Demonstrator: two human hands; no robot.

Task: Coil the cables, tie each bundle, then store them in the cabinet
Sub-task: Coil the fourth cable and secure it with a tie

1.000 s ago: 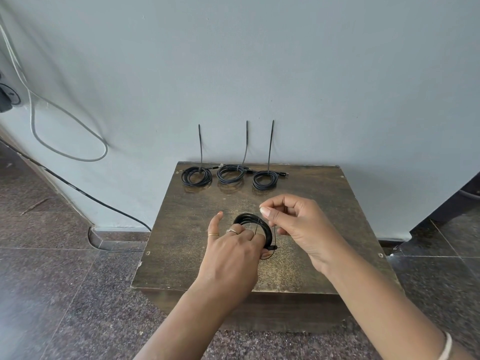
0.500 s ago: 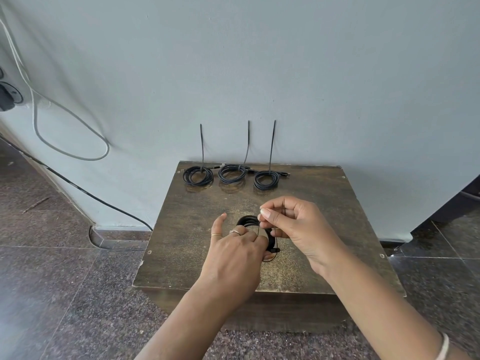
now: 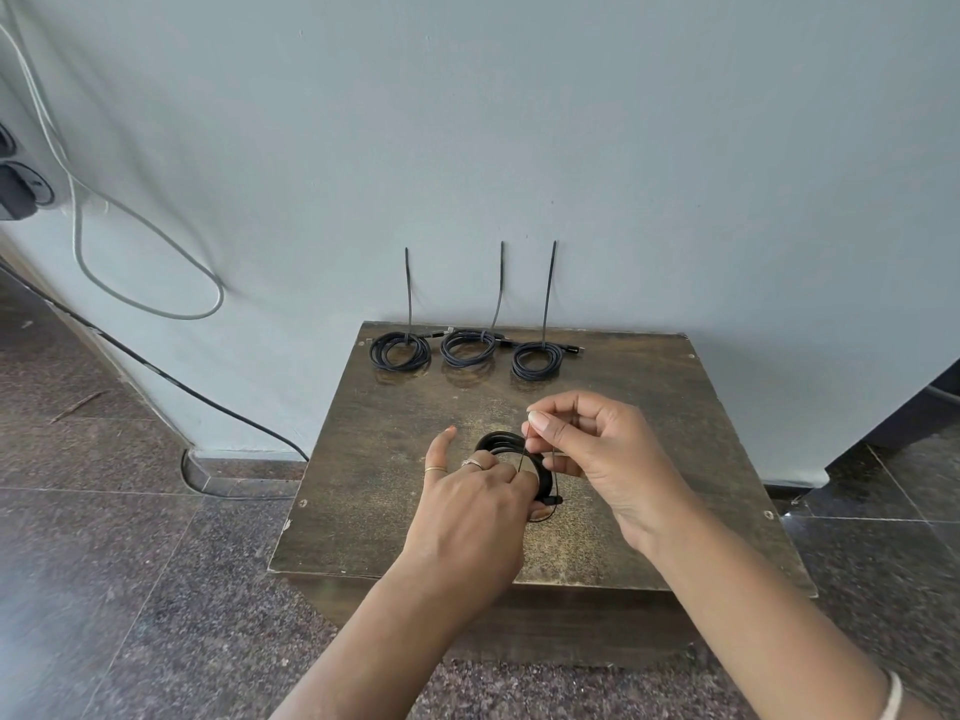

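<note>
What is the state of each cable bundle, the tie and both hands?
Three far bundles: coiled, tied, tie tails upright.
Near bundle: coiled, held on cabinet top.
Tie: thin, around near bundle.
Left hand: grips near bundle.
Right hand: pinches tie.

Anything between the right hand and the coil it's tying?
Nothing visible. The right hand pinches the thin tie just above the black coil, which the left hand holds on the cabinet top.
</note>
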